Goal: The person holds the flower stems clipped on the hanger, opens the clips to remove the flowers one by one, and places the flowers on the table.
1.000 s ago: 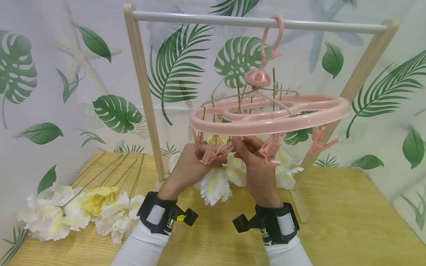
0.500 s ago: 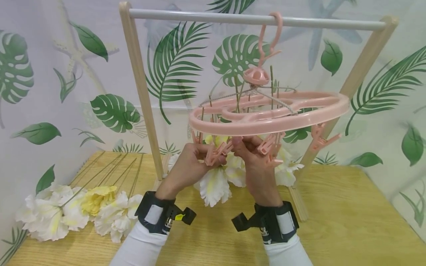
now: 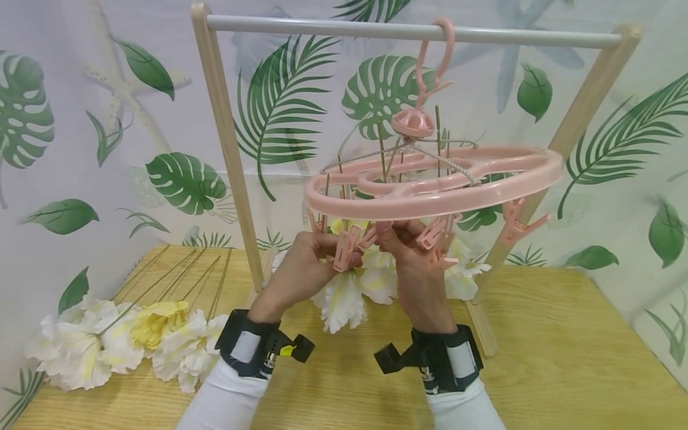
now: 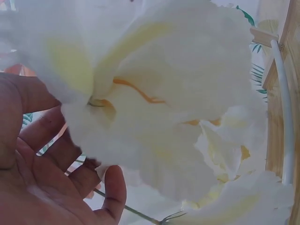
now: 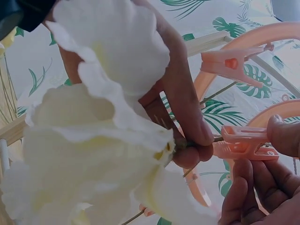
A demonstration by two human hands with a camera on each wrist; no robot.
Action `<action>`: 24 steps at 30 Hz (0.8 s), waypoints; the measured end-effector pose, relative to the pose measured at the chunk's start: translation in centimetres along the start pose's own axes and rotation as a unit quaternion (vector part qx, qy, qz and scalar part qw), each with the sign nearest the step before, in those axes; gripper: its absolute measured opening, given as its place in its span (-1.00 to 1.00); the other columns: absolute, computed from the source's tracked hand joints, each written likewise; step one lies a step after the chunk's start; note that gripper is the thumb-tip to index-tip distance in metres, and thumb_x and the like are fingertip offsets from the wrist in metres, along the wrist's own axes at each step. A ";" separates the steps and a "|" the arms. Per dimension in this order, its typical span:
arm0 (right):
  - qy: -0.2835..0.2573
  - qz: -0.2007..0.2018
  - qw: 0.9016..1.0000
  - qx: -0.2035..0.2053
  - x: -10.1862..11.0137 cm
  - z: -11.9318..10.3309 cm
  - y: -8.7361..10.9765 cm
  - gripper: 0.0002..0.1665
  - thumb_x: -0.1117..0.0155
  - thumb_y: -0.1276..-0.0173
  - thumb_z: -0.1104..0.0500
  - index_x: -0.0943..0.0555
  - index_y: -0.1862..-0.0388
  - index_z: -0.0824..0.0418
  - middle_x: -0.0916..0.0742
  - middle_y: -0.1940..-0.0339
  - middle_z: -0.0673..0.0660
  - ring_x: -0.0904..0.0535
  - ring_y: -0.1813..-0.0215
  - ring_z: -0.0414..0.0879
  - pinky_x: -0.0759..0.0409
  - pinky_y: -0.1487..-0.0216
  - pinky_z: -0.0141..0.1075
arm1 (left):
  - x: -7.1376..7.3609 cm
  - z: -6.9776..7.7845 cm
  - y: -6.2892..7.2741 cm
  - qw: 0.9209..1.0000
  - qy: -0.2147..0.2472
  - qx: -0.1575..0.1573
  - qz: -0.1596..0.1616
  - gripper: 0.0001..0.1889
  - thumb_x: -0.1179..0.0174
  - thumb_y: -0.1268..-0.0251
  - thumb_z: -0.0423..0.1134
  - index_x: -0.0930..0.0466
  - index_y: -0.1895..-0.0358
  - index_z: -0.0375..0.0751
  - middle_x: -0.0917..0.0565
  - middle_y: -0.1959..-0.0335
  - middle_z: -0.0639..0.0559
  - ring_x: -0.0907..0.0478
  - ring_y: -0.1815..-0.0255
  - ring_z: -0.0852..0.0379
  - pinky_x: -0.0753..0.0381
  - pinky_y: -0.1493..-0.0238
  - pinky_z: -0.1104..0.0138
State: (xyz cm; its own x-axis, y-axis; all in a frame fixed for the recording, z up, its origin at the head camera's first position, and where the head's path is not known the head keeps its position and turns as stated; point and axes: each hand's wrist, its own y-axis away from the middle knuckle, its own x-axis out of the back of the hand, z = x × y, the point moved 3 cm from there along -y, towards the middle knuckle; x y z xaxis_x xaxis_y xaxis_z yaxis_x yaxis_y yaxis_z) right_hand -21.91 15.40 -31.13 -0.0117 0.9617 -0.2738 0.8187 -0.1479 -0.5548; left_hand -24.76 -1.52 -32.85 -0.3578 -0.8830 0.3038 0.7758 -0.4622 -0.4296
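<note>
My left hand (image 3: pixel 306 263) pinches the green stem (image 5: pixel 217 139) of a white artificial flower (image 5: pixel 79 154) just behind its bloom, as the right wrist view shows. My right hand (image 3: pixel 419 272) squeezes a pink clothespin (image 5: pixel 246 149) between thumb and fingers, and its tip meets that stem. Both hands are below the pink round clip hanger (image 3: pixel 430 206), which hangs by its hook from a rod. Another pink clip (image 3: pixel 345 248) dangles by the left fingers. In the left wrist view, white petals (image 4: pixel 159 140) cover part of the left hand (image 4: pixel 47 168).
A wooden frame (image 3: pixel 226 143) with a white rod (image 3: pixel 333 27) stands over the wooden table (image 3: pixel 564 346). Several white flowers and a yellow one (image 3: pixel 156 325) lie at left. Stems rise through the hanger; a spare clip (image 3: pixel 518 224) hangs at right.
The clip by my left fingers has swung from slanted to nearly upright. My left hand and the flower have shifted slightly left; the right hand keeps its grip on the clothespin.
</note>
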 end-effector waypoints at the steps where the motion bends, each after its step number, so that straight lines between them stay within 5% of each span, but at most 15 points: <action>1: 0.000 0.000 1.000 0.001 0.0 0.0 0.0 -0.63 -0.18 -0.46 0.47 -0.59 -0.16 0.19 -0.77 0.26 -0.01 -0.63 0.26 -0.14 -0.57 0.18 -0.33 | 0.1 0.0 0.0 1.000 -0.004 -0.001 -0.004 -0.94 -0.30 -0.34 -0.44 -0.73 0.30 -0.36 -0.79 0.23 -0.12 -0.74 0.15 0.05 -0.68 0.06 0.22; 4: -0.003 0.003 1.000 -0.002 0.0 0.1 0.0 -0.66 -0.19 -0.45 0.47 -0.62 -0.11 0.19 -0.79 0.24 0.00 -0.64 0.25 -0.15 -0.58 0.16 -0.31 | 0.4 0.0 0.1 1.000 -0.011 0.000 -0.014 -0.92 -0.26 -0.35 -0.48 -0.74 0.23 -0.40 -0.79 0.27 -0.12 -0.74 0.15 0.03 -0.66 0.00 0.19; 11: -0.019 0.006 1.000 -0.007 0.1 0.1 0.1 -0.38 -0.17 -0.45 0.49 -0.36 -0.42 0.15 -0.80 0.09 0.01 -0.68 0.11 -0.14 -0.62 0.04 -0.27 | 0.8 0.0 0.3 0.999 -0.016 0.014 -0.036 -0.89 -0.27 -0.33 -0.48 -0.75 0.16 -0.40 -0.80 0.26 -0.11 -0.74 0.14 0.06 -0.66 0.00 0.21; 24: -0.006 0.012 0.999 -0.037 0.2 0.1 0.2 -0.35 -0.25 -0.46 0.38 -0.30 -0.45 0.19 -0.79 0.21 -0.08 -0.63 0.20 -0.21 -0.56 0.02 -0.32 | 1.7 0.0 0.8 0.995 -0.055 0.027 -0.078 -0.87 -0.26 -0.32 -0.46 -0.75 0.15 -0.34 -0.79 0.20 -0.13 -0.72 0.11 0.08 -0.63 -0.05 0.16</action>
State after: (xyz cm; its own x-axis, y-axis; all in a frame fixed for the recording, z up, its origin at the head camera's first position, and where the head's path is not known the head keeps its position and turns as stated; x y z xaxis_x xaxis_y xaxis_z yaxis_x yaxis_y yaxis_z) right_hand -21.87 15.57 -31.39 0.0011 0.9552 -0.2961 0.8592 -0.1524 -0.4885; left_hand -24.74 -3.36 -32.69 -0.4195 -0.7852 0.4554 0.7434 -0.5851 -0.3240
